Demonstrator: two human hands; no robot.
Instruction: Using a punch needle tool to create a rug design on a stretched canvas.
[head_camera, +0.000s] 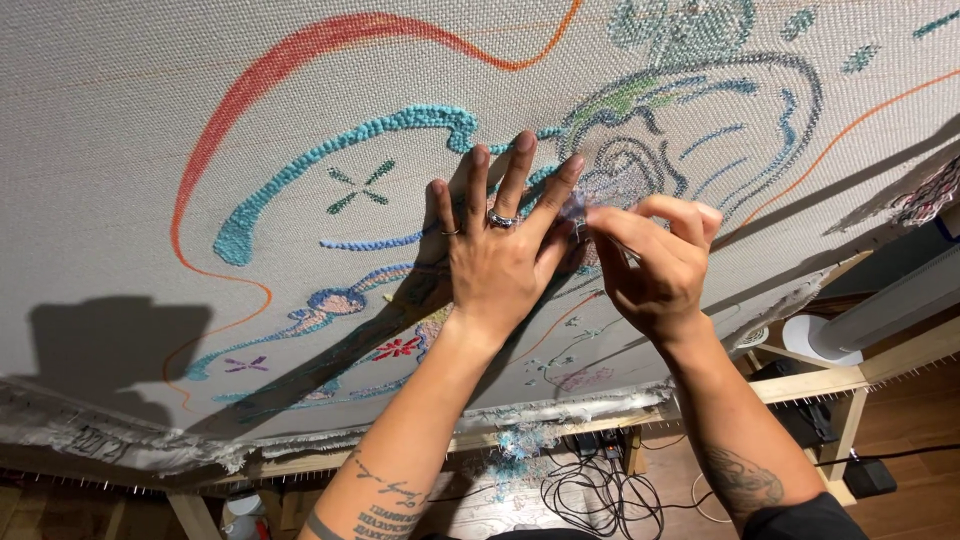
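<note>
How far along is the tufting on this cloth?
Done: the teal loop lines and small flowers are filled. In hand: the left hand presses the cloth flat while the right hand pinches yarn beside it. Left: the orange outlines and most of the cloth remain bare.

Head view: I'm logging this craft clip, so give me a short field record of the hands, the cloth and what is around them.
surface: pale woven cloth stretched on a wooden frame, with tufted turquoise yarn lines and orange drawn lines
left hand: flat on the cloth, fingers spread, rings on two fingers
right hand: fingertips pinched on a small pale tuft beside the left fingers
below: black cables and yarn scraps on a wooden floor
</note>
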